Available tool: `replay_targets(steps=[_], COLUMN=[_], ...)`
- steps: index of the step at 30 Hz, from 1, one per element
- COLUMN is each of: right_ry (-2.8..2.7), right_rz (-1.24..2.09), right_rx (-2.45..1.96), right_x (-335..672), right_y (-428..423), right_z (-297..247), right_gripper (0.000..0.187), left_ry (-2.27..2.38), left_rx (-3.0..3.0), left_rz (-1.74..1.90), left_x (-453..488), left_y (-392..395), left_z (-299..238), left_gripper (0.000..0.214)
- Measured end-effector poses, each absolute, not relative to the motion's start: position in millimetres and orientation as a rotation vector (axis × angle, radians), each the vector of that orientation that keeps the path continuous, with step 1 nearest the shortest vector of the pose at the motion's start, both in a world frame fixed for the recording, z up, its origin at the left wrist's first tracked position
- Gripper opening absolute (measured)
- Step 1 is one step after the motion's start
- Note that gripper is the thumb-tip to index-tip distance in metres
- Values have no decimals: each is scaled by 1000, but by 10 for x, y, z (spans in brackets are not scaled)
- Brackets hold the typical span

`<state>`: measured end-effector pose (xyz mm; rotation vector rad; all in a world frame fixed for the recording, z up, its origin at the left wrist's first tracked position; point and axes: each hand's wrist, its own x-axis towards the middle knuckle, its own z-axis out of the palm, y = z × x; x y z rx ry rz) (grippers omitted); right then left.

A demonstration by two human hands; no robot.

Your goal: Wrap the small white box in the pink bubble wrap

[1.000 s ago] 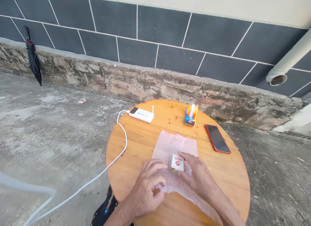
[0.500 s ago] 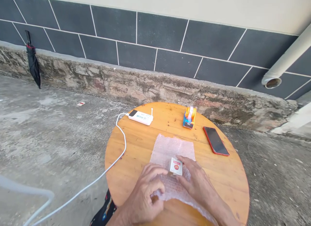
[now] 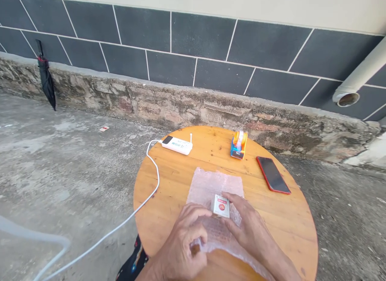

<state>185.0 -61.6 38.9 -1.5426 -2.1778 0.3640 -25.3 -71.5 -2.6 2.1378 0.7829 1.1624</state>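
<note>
One small white box (image 3: 221,206) sat over a bubble-wrap sheet (image 3: 214,182), right hand (image 3: 249,221) gripped the box by its edges, left hand (image 3: 183,238) was curled alongside, its hold indeterminable.

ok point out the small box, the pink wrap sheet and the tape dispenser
small box (image 3: 221,207): head view, on the red mark of its printed face
pink wrap sheet (image 3: 215,182): head view, on its far part
tape dispenser (image 3: 239,141): head view, on its roll
</note>
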Motion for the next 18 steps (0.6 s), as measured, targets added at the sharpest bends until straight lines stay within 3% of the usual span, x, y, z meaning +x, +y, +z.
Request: replay_targets(steps=[18], right_ry=[-2152], right_rz=[542], right_rx=[-1473], right_x=[1970], right_y=[-714], right_z=[349], right_gripper=[48], left_ry=[914], left_rx=[2081], left_rz=[1235], left_x=[-230], left_y=[-704], left_z=[6], left_gripper=[22])
